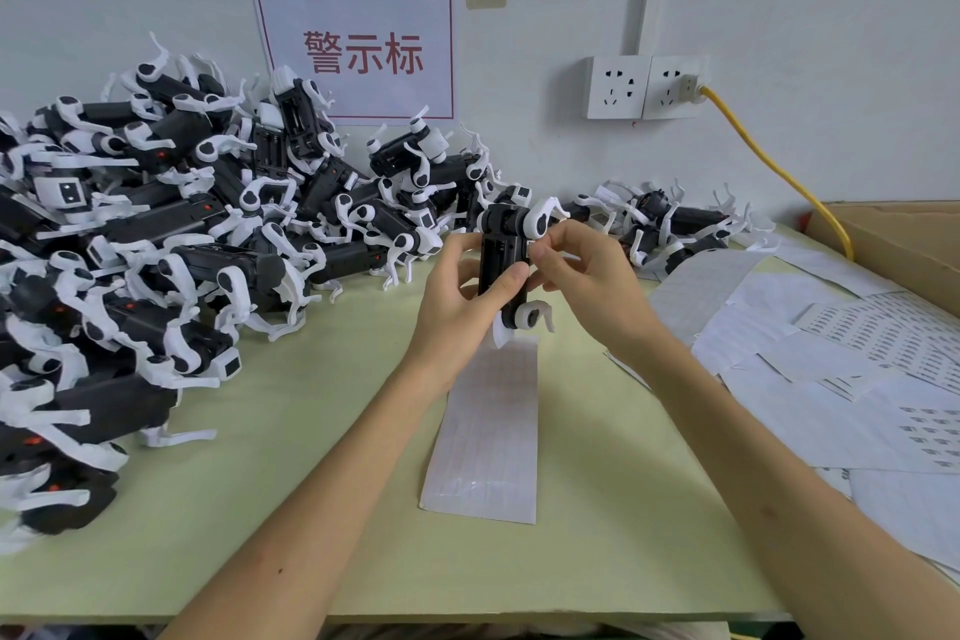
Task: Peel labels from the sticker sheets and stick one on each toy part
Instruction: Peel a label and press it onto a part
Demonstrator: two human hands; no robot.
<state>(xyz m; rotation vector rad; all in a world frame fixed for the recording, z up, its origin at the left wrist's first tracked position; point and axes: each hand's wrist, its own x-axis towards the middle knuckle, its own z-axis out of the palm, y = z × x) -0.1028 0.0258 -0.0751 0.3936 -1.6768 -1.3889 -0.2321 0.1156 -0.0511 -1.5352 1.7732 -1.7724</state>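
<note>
Left hand [457, 286] holds the toy part [501, 255] in its grip; right hand [587, 281] pinches its side.

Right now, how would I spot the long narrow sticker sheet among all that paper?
On the pale green table, look between the person's forearms: the long narrow sheet lies there alone, reaching toward the near edge. Unlike the wide white sheets heaped on the right, it shows a faint pinkish grid.

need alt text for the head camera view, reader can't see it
A person's left hand holds a black and white toy part upright above a pale green table while the right hand pinches at its upper side. A long sticker sheet lies below the hands, a big toy pile to the left, loose sheets to the right.
</note>
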